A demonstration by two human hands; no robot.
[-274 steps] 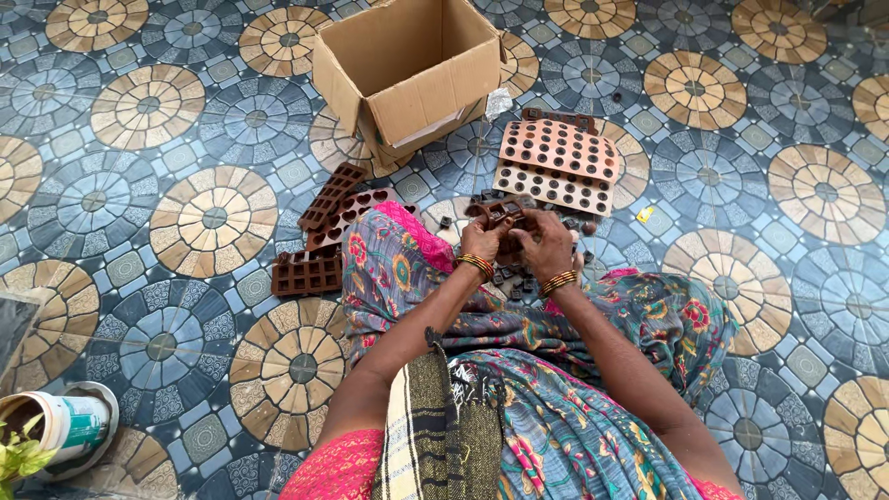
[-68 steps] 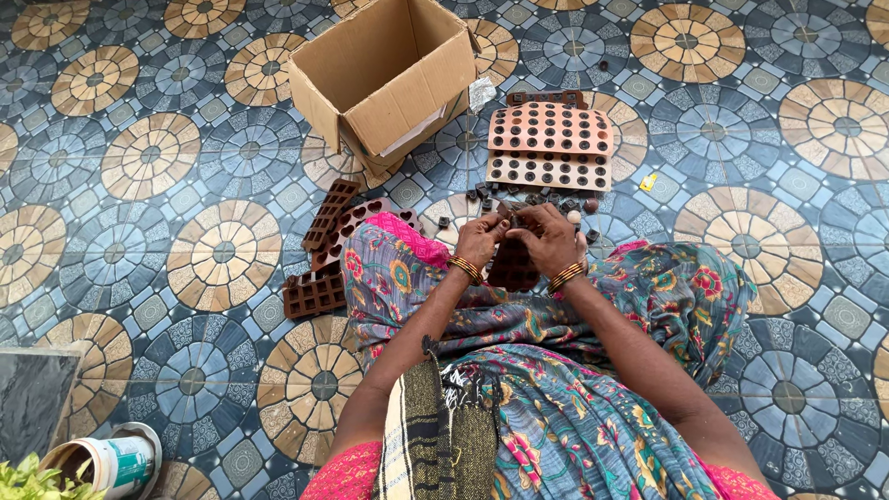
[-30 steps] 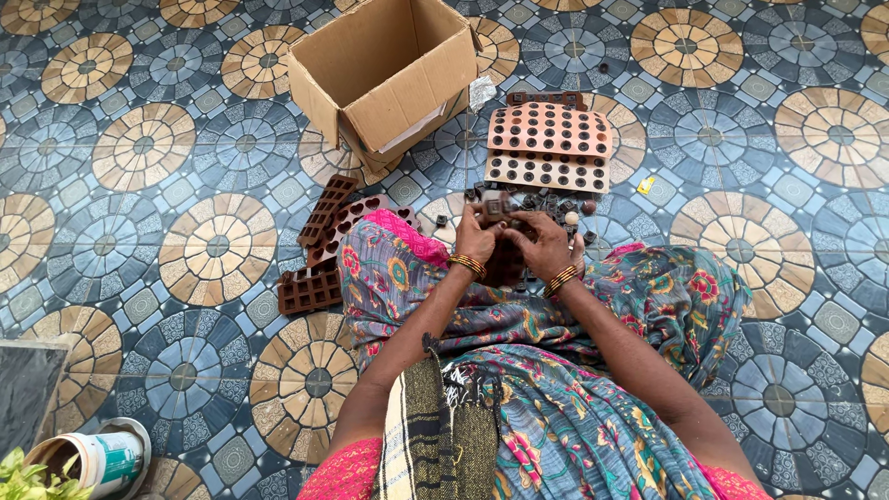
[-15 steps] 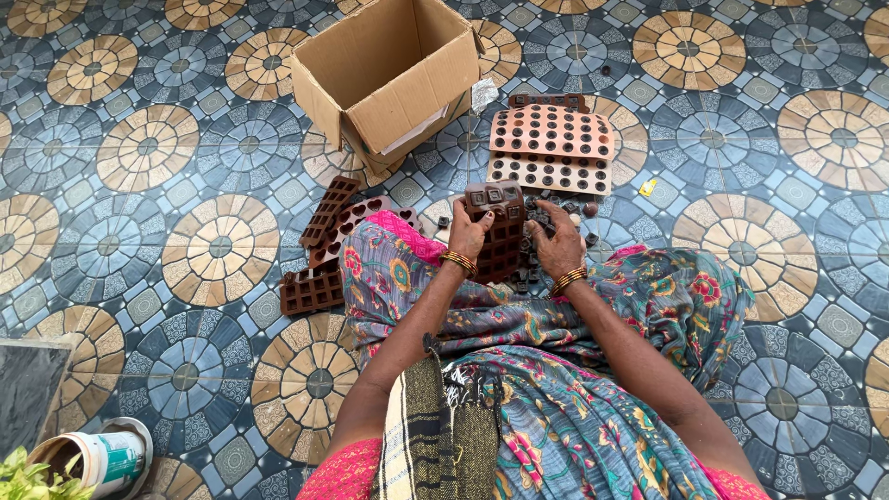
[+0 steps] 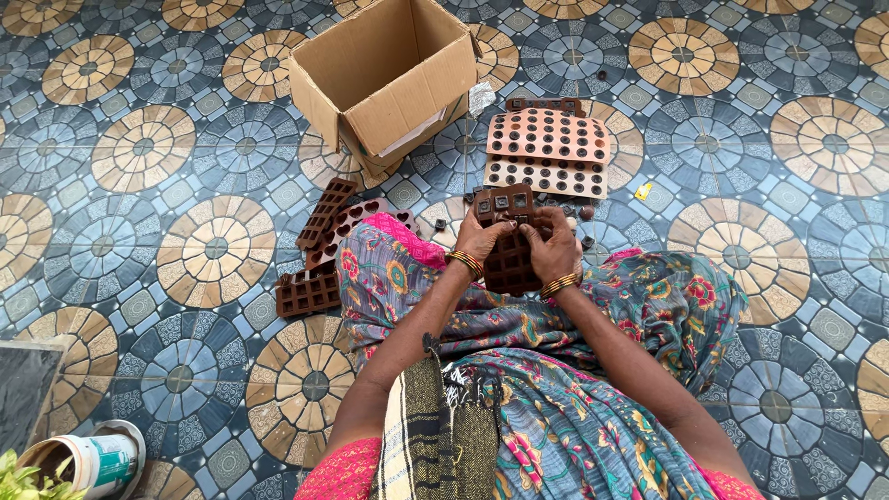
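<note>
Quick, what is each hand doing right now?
Left hand: closed on the brown mould tray.
Right hand: closed on the same tray.

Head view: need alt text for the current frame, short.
Seated on a patterned tile floor, a person grips a brown mould tray with left hand and right hand. More brown trays lie left; a pink tray and an open cardboard box sit ahead.
</note>
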